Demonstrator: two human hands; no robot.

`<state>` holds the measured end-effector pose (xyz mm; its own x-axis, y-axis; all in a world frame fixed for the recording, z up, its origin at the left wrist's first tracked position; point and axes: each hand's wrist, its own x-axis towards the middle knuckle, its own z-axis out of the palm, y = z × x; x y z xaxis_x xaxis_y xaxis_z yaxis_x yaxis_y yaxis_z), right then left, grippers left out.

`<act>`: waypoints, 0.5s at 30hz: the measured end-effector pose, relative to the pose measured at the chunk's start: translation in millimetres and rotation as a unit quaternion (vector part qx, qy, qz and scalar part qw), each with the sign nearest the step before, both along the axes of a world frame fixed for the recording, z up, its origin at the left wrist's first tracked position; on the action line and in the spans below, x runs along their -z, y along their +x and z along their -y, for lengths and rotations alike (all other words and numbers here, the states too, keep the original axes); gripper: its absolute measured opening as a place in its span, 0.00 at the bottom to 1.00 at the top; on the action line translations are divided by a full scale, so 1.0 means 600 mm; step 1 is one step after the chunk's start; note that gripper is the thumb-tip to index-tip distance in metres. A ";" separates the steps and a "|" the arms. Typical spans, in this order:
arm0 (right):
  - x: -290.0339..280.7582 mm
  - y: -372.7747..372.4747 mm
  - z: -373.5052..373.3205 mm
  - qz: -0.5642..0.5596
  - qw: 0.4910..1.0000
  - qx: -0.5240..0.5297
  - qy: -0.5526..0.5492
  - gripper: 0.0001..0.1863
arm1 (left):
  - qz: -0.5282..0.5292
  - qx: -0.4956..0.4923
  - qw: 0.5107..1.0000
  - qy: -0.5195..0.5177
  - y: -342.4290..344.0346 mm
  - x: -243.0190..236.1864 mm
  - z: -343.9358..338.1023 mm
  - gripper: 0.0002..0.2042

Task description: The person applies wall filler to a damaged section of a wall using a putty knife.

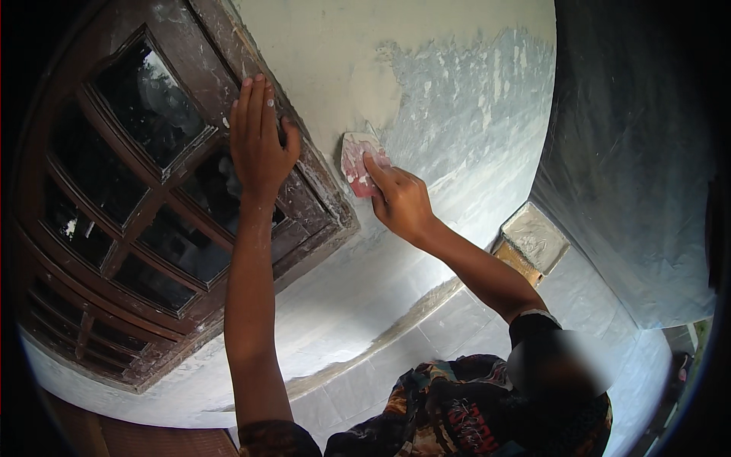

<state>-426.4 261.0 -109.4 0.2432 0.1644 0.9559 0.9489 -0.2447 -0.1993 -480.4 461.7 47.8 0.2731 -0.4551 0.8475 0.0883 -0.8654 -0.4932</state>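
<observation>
My left hand [259, 141] lies flat, fingers stretched out, on the dark brown wooden window frame [221, 38]. In my right hand [405, 199] is a reddish scraper [361, 161], pinched between thumb and fingers and smeared with pale filler. Its blade rests on or very close to the wall [327, 61], just right of the frame's edge. Around and above the scraper the wall is cream. To the right, a patchy grey-white layer [464, 107] of filler covers it, with a ragged border.
A square open container [535, 238] of pale paste stands beyond my right forearm, on a tan support [518, 263]. Glass panes [148, 103] fill the window at left. A grey sheet-like surface [624, 167] rises at far right. Grey tiles [449, 316] run below the wall.
</observation>
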 end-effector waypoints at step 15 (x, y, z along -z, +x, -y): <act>-0.001 -0.009 -0.010 0.043 0.999 -0.010 0.009 0.38 | 0.002 -0.003 1.000 0.003 0.001 0.001 -0.002 0.25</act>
